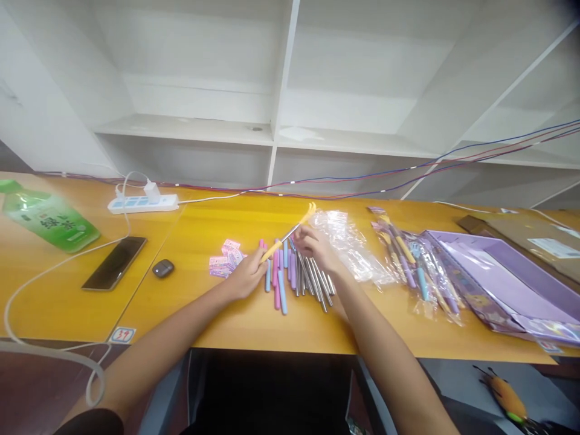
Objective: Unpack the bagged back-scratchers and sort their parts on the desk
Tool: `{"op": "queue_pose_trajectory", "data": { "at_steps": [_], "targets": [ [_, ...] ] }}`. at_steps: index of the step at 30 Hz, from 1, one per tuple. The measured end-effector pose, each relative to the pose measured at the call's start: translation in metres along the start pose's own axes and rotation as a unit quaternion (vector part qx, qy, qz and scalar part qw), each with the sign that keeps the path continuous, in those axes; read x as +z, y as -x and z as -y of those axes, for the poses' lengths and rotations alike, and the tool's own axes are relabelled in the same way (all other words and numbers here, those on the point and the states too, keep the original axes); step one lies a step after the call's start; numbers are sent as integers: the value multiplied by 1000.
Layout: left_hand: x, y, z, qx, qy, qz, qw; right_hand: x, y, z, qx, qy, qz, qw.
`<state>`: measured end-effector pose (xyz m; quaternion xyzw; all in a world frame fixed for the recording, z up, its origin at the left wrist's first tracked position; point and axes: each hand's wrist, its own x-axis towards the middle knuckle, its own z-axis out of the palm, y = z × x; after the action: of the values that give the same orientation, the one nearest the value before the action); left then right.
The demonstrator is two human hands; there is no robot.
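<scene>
My left hand (247, 275) is closed round the yellow handle of a back scratcher (290, 232), which has a metal shaft and a yellow claw-like head. It slants up to the right above the table. At the shaft just below the head, my right hand (316, 246) has its fingers bent in a pinch; the exact contact is partly hidden. Beneath both hands lies a pile of pink, purple and blue handles (281, 290) with bare metal rods (317, 281). Small printed pink and purple cards (225, 260) lie left of the pile.
Clear plastic bags (351, 241) lie right of the pile, beside bagged back scratchers (419, 272). A purple tray (512, 241) and cardboard (539, 238) are at far right. On the left are a phone (115, 263), a dark earbud case (163, 268), a green bottle (49, 220) and a power strip (142, 204).
</scene>
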<state>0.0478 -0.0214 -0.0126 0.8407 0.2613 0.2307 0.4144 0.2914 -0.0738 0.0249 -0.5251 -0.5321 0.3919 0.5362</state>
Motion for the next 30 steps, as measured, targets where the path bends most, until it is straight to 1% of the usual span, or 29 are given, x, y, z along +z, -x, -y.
{"op": "queue_pose_trajectory", "data": {
  "at_steps": [1,2,4,7,9,10,11,13,16,18,20,22,23,24,25,27,30],
  "targets": [
    [-1,0,1,1,-34,0,999,11,3,-5,4,-31,19,999],
    [-1,-1,2,3,-65,3,998,20,6,-10,7,-43,19,999],
    [-2,-3,3,12,-120,13,993,32,11,-17,9,-27,1,1000],
    [-2,-6,5,70,-165,-5,984,42,19,-21,19,4,-17,1000],
    [-1,-7,5,112,-175,-28,978,48,24,-18,33,27,-18,999],
    [-1,-6,5,119,-177,-33,976,52,27,-16,36,45,-15,998],
    [-1,-6,5,115,-178,-31,977,55,29,-14,37,65,-8,997],
    [-1,-3,2,83,-177,-8,981,61,31,-9,30,95,0,995],
    [-4,1,-3,34,-155,36,987,65,32,-4,17,124,-6,992],
    [-6,1,-8,30,-118,52,991,62,32,1,6,139,5,990],
    [-8,1,-12,42,-59,67,995,57,33,6,-7,146,27,989],
    [-8,1,-17,33,36,101,994,51,34,10,-19,146,47,988],
    [-7,1,-20,12,100,127,987,47,35,12,-25,144,55,988],
    [-7,1,-22,-17,169,158,973,44,35,13,-30,141,65,987],
    [-6,1,-25,-51,238,192,951,40,36,14,-36,138,75,987],
    [-5,2,-29,-110,353,264,891,34,38,15,-47,130,99,985],
    [-7,4,-34,-164,446,363,802,25,40,16,-86,118,143,979]
  ]
}}
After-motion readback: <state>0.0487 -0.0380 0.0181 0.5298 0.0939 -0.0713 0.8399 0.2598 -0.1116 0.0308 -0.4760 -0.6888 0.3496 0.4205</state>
